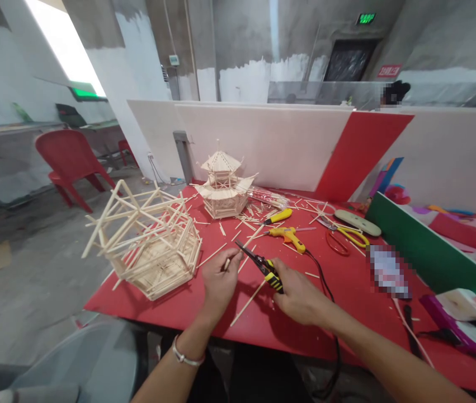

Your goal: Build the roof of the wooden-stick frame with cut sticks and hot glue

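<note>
My left hand (220, 277) is closed, pinching a short thin wooden stick (226, 264); most of it is hidden by the fingers. The black blades of a pair of yellow-and-black snips (268, 272) reach my left fingertips, and my right hand (298, 292) is wrapped round their handles. Whether the blades touch the stick I cannot tell. To the left of my hands stands an open frame of wooden sticks (154, 286) on a flat slatted base. Behind them is a tiered pagoda model (223, 193) of the same pale sticks. One loose stick (246, 305) lies below the snips.
On the red table (204, 319) lie a yellow glue gun (288, 235) with a black cord, a yellow utility knife (278, 216), yellow-and-red scissors (353, 235) and scattered sticks. A green board (430, 257) stands at right. Behind rises a white partition (263, 140); a red chair (70, 154) is far left.
</note>
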A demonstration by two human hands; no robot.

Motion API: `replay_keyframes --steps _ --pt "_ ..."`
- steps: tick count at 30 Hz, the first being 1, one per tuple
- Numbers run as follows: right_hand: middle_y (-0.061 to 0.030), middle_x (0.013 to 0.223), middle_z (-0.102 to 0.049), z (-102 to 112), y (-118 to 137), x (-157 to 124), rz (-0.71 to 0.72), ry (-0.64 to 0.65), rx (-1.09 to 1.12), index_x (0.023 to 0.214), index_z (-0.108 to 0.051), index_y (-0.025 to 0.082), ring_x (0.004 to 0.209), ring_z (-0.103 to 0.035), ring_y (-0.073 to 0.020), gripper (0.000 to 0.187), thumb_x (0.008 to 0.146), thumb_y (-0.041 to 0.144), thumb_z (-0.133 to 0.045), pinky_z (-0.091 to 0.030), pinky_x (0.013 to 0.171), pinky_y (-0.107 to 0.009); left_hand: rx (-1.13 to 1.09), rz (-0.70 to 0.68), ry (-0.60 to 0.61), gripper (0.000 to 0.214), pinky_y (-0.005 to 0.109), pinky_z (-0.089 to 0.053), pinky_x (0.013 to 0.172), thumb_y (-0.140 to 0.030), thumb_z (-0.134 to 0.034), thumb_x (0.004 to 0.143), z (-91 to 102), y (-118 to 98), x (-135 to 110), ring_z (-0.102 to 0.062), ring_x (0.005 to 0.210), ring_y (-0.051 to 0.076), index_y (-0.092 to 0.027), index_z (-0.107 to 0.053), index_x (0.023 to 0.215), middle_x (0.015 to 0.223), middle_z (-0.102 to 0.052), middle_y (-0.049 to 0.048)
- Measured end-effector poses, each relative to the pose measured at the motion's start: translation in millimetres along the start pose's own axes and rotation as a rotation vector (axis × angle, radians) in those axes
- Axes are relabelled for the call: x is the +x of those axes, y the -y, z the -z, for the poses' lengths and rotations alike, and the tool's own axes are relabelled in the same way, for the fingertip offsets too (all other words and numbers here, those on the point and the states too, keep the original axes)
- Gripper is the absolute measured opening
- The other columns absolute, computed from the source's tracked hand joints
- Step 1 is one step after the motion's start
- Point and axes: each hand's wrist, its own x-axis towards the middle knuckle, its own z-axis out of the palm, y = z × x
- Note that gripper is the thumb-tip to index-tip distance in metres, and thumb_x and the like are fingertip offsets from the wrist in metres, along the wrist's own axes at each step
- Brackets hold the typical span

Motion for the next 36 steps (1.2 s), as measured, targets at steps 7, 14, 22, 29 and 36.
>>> replay_keyframes --steps 7,14,22,29,36 --pt "-0.0058 0.105 -0.055 2 -6 4 0.131 -0.063 0.065 0.109 -0.043 0.020 0.095 -0.050 -0.0196 0.046 0.066 0.007 -0.050 -0.038 0.085 -0.030 0.041 -0.005 0.148 0.030 0.022 -0.036 0.053 -0.035 -0.055 0.083 5.7 -21 6 -0.042 0.049 0.011 -0.019 -0.062 0.059 0.050 -0.049 -0.0033" --pt "-0.0024 0.093 -0.057 -1 -11 6 0.077 -0.039 0.072 0.100 -0.043 0.021 0.080 -0.051 -0.0164 0.034 0.071 0.007 -0.051 -0.037 0.073 -0.026 0.058 -0.028 0.197 0.031 0.022 -0.034 0.054 -0.031 -0.052 0.087 3.7 -17 3 -0.042 0.051 0.011 -0.019 -0.055 0.059 0.053 -0.047 -0.0039" --pt "-0.0078 0.113 -0.056 -6 -22 9 0.118 -0.066 0.075 0.119 -0.043 0.021 0.100 -0.052 -0.0204 0.047 0.074 0.011 -0.053 -0.039 0.085 -0.031 0.100 -0.040 0.269 0.027 0.022 -0.032 0.056 -0.030 -0.053 0.088 1.7 -10 7 -0.043 0.055 0.011 -0.018 -0.057 0.063 0.057 -0.048 -0.0039" --pt "-0.0051 0.102 -0.058 -1 -18 9 0.130 -0.032 0.090 0.109 -0.045 0.020 0.090 -0.053 -0.0186 0.038 0.073 0.010 -0.052 -0.040 0.081 -0.029 0.024 0.043 0.361 0.032 0.022 -0.032 0.056 -0.032 -0.053 0.087 5.9 -13 11 -0.039 0.053 0.010 -0.018 -0.051 0.059 0.055 -0.045 -0.0045" --pt "-0.0047 0.102 -0.057 -11 -23 12 0.062 -0.012 0.180 0.106 -0.048 0.020 0.089 -0.051 -0.0185 0.041 0.068 0.008 -0.052 -0.038 0.080 -0.029 0.139 0.053 0.356 0.032 0.023 -0.029 0.055 -0.034 -0.047 0.090 1.8 -8 8 -0.036 0.053 0.010 -0.019 -0.044 0.062 0.056 -0.039 -0.0059"
